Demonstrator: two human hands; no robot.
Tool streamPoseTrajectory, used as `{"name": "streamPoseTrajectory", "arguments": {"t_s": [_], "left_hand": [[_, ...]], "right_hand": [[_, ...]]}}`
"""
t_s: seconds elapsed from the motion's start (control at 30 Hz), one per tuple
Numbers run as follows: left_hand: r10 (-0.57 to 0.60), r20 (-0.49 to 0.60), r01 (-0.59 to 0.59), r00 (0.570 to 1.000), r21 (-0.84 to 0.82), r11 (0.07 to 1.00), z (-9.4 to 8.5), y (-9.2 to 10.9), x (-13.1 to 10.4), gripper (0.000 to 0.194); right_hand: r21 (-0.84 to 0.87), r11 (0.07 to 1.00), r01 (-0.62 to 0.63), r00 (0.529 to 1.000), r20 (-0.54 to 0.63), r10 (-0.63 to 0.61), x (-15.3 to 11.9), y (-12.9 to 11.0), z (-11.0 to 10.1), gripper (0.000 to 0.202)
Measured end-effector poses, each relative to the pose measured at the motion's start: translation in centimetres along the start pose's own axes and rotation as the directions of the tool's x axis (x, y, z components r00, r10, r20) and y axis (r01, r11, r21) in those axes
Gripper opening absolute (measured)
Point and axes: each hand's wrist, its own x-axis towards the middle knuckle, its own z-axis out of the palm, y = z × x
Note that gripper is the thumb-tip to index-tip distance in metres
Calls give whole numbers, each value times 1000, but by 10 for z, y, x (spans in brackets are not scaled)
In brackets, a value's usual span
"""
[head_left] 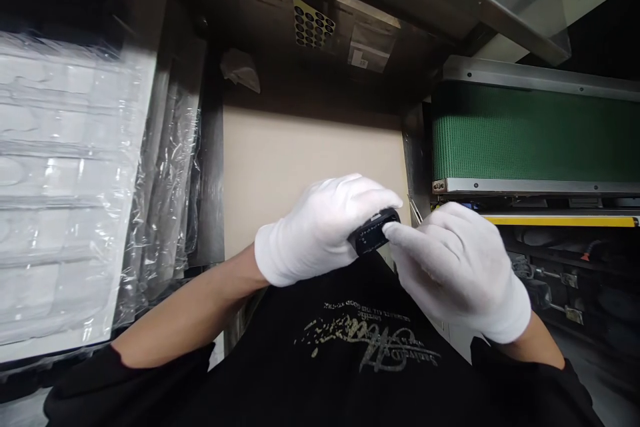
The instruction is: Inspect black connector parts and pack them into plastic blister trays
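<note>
A small black device with rounded corners [371,236] is held in front of my chest, its face showing tiny pale marks. My left hand [327,227], in a white glove, wraps round it from the left, with fingers along its upper edge. My right hand [453,263], also white-gloved, has its fingers curled together. Its fingertips touch the right end of the device's face; whether they pinch something small there is hidden. A pale board [290,147] lies beneath and beyond my hands.
Clear plastic trays [55,193] stand at the left, with plastic wrapping [167,167] beside them. A green conveyor belt [530,137] runs at the right. At the back are a sheet of round stickers [313,25], a clear bag [371,48] and a crumpled white cloth or paper [240,69].
</note>
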Motion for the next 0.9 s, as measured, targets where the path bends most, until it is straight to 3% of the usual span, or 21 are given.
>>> {"name": "streamPoseTrajectory", "arguments": {"t_s": [0.1, 0.3, 0.43, 0.63, 0.77, 0.9], "left_hand": [[8, -9, -8, 1000, -26, 1000, -1, 1, 1, 15], [1, 26, 0, 1000, -34, 999, 3, -2, -3, 17], [-27, 88, 26, 996, 12, 1000, 5, -1, -5, 17], [6, 43, -5, 999, -27, 1000, 2, 0, -1, 15], [44, 4, -44, 999, -54, 998, 2, -1, -1, 9], [51, 14, -51, 999, -5, 999, 4, 1, -2, 16]], "right_hand": [[46, 999, 19, 1000, -2, -19, 1, 0, 0, 25], [-14, 996, 87, 986, 143, -84, 12, -6, 4, 17], [-88, 994, 62, 991, 121, -51, 14, -2, 9, 24], [140, 990, -1, 1000, -19, 4, 2, 8, 9, 36], [265, 964, -20, 997, -64, 39, 0, 6, 6, 24], [236, 972, 1, 1000, 29, -8, 5, 0, 7, 15]]}}
